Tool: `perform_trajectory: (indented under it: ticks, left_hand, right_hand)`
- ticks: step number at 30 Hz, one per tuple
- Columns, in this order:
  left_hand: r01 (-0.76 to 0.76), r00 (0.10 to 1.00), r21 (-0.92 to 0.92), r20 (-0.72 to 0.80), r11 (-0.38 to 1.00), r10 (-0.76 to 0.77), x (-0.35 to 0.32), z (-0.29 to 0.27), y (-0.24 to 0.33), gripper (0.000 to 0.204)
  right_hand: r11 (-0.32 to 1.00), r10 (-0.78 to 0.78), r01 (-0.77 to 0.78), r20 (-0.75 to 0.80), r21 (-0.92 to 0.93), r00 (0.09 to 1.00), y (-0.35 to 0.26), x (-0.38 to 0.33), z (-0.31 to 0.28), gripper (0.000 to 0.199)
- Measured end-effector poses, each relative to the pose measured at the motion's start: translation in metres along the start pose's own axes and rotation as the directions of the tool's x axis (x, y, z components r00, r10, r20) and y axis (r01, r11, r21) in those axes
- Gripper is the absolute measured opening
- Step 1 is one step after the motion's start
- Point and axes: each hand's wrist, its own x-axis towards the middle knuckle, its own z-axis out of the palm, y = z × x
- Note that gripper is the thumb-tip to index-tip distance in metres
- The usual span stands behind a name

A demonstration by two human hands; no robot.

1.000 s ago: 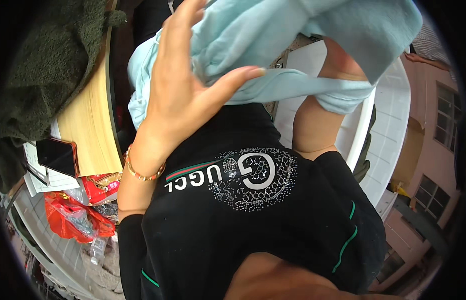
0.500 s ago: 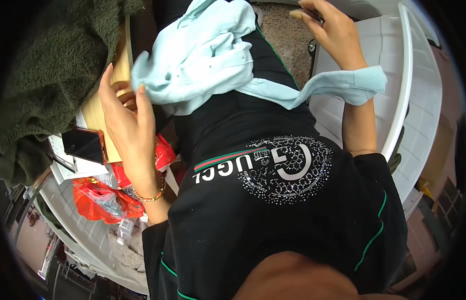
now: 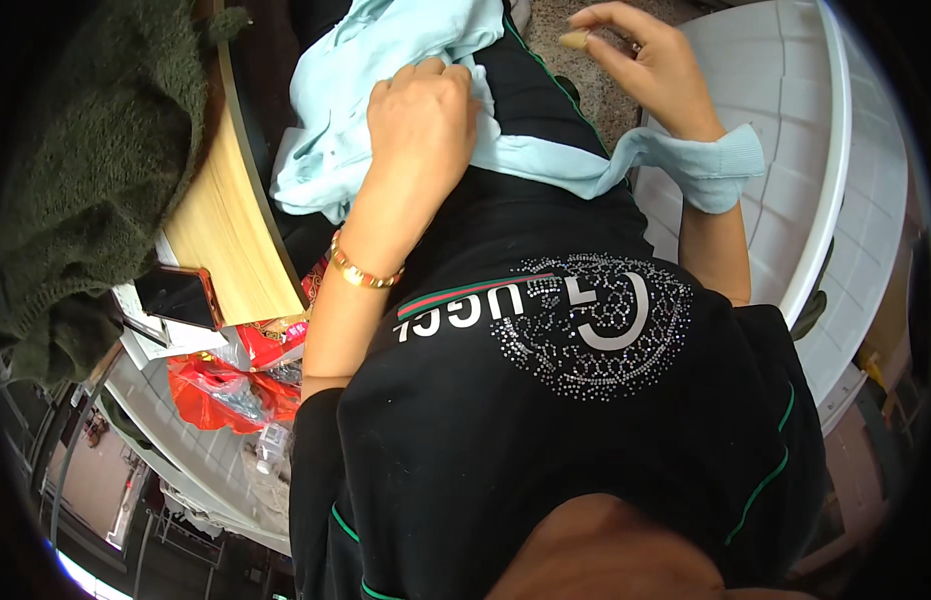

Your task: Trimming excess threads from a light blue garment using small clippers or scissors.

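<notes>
With its cuff (image 3: 733, 170) around the right forearm (image 3: 713, 250) and likely the surest hold, the garment (image 3: 330, 100) lies across the lap (image 3: 530, 85), probably light, soft and limp, the left hand (image 3: 422, 120) curled onto it, the right hand (image 3: 667, 75) bent beyond, though I cannot tell whether either grips.

a: item one, lettering?
b: black shirt (image 3: 585, 450): white capitals (image 3: 465, 314), upside down in view, along a green-and-red stripe (image 3: 475, 292); large white letter (image 3: 640, 315) among silver studs (image 3: 585, 385) set in a round.
a: item two?
b: red packet (image 3: 265, 345): pale characters, too small to read.
</notes>
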Motion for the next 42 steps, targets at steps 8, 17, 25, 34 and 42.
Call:
perform_trajectory:
  ticks: [8,17,25,34,42]
  left_hand:
    - [-0.035,0.979,-0.980,-0.074,0.198,-0.192,0.000,-0.102,0.025,0.031]
    - [0.457,0.881,-0.259,0.259,0.851,-0.395,-0.065,-0.083,-0.048,0.019]
    - [-0.059,0.961,-0.198,-0.276,0.979,0.002,-0.022,-0.072,0.004,0.041]
    - [0.299,0.945,0.027,0.131,0.954,-0.300,0.029,0.025,0.020,0.037]
    - [0.247,0.969,-0.287,0.079,0.925,-0.234,0.021,0.044,0.001,0.032]
  right_hand:
    - [0.785,0.144,0.017,-0.209,0.620,0.967,0.056,0.000,0.019,0.027]
    - [0.930,-0.129,0.006,-0.312,-0.367,0.941,0.082,-0.001,-0.027,0.038]
    - [0.970,-0.049,-0.015,-0.256,-0.244,0.965,0.064,-0.006,-0.011,0.035]
    - [0.983,-0.172,0.143,-0.319,-0.111,0.932,0.007,-0.011,0.019,0.023]
    - [0.989,-0.131,0.133,-0.036,0.068,0.991,0.027,-0.025,0.046,0.030]
